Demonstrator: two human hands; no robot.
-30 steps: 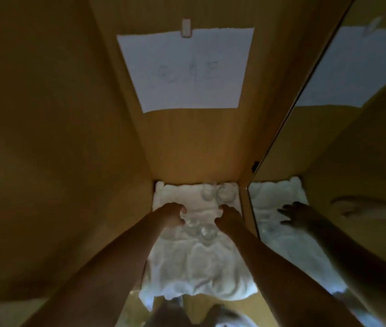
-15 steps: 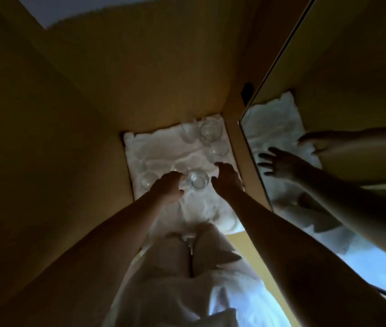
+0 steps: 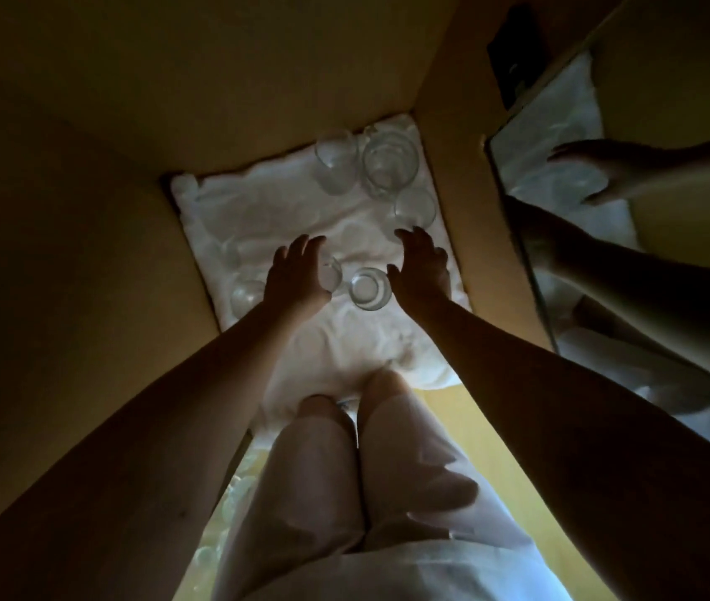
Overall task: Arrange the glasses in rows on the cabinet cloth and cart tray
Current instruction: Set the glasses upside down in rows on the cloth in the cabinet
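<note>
While both arms reach into the dim cabinet (image 3: 84,188), the hands sit over the white cloth (image 3: 266,210) at the centre of the frame.

Left hand (image 3: 297,275): fingers point to the upper frame, loosely extended. A small glass (image 3: 332,273) shows at its thumb side, touching the hand or partly under it. Whether the grip is closed on this glass cannot be told in the low light.

Right hand (image 3: 420,271): fingers spread and relaxed, grip open, nothing held. Its thumb lies just beside the centre glass (image 3: 368,289); contact cannot be confirmed.

Glasses: the centre glass stands upright on the cloth between the two hands. A left glass (image 3: 244,297) stands near the cloth's left edge, just beside the left wrist. At the upper end of the cloth, against the back wall, stand a large glass (image 3: 390,164) and a rear glass (image 3: 336,167) to its left, close together. A right glass (image 3: 416,208) stands just below the large one, near the right wall.

Cloth: wrinkled, covering the cabinet floor.

Mirror (image 3: 561,123), right of frame: it reflects cloth and arms.

Legs (image 3: 344,470) in pale fabric occupy the lower centre.
</note>
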